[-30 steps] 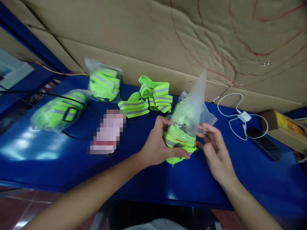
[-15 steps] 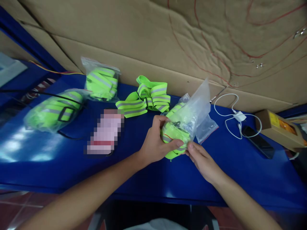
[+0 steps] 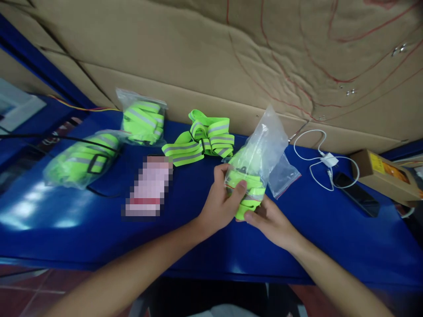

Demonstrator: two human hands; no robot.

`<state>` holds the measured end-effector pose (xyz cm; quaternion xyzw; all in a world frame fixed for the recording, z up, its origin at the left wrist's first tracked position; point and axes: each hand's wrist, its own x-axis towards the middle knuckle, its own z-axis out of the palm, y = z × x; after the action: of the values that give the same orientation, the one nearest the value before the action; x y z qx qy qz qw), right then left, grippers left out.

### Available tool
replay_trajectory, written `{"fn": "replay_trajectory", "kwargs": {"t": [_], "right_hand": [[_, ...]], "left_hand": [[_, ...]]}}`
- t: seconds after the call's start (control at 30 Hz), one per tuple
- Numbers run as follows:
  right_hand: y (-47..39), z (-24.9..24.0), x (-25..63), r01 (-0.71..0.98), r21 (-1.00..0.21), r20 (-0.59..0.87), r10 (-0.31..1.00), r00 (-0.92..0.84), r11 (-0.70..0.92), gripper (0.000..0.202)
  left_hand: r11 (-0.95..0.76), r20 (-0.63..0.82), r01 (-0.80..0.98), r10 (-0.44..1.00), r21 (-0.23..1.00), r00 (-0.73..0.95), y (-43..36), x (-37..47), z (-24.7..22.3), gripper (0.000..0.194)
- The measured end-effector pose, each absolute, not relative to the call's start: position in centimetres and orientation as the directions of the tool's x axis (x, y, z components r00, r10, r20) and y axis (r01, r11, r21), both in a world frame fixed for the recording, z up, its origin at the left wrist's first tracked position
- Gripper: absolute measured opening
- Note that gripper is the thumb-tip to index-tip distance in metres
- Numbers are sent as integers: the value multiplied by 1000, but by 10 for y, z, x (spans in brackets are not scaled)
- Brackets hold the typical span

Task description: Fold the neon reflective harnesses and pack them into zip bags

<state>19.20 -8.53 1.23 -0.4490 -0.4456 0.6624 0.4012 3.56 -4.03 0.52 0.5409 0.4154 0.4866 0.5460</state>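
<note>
Fluorescent yellow-green reflective straps point(image 3: 249, 181), folded into a bundle with grey stripes, lie partly inside a clear plastic zip bag point(image 3: 272, 136). The bag's closed end points up and away; the bundle's near end pokes out at the bottom. My left hand point(image 3: 216, 204) wraps the left side of bag and bundle, thumb pressed on top. My right hand point(image 3: 272, 222) grips the near end of the straps from the lower right, thumb in front and other fingers hidden behind. Just beyond my left hand lies a loose reflective strap harness point(image 3: 214, 136) with black buckles.
Two bagged strap bundles, one at the back point(image 3: 143, 121) and another at left point(image 3: 82, 160), lie on the blue table point(image 3: 185, 246). Nearby are a pixelated phone point(image 3: 148, 187), a flat zip bag point(image 3: 284, 178), a charger point(image 3: 329, 159), a dark phone point(image 3: 357, 193) and a cardboard box point(image 3: 383, 176).
My right hand has shifted down and left to the bundle's near end. The bag now sits more upright, and its mouth covers the straps further down. The view has moved slightly.
</note>
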Motion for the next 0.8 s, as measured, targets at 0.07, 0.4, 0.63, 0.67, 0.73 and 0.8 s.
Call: {"fn": "replay_trajectory", "kwargs": {"t": [0.07, 0.4, 0.63, 0.67, 0.73, 0.8], "right_hand": [[-85, 12, 190, -149, -939, -275, 937, -215, -310, 55], [-70, 30, 216, -210, -891, -387, 915, -111, -402, 44], [-68, 28, 222, -11, -984, -175, 980, -98, -177, 34], [-68, 28, 223, 14, -987, -161, 979, -121, -161, 36], [-69, 30, 225, 59, -987, -155, 971, -181, -147, 39], [-69, 32, 227, 105, -983, -171, 956, -237, -150, 39]], "left_hand": [[30, 7, -176, 978, 984, 207, -39, 36, 11, 39], [276, -117, -333, 898, 902, 425, -27, 23, 30, 44], [342, -142, -308, 840, 888, 523, -22, 19, 28, 69], [337, -136, -307, 839, 890, 527, -22, 20, 29, 68], [269, -104, -308, 881, 912, 462, -25, 24, 28, 60], [165, -56, -301, 939, 939, 340, -31, 30, 24, 57]]}}
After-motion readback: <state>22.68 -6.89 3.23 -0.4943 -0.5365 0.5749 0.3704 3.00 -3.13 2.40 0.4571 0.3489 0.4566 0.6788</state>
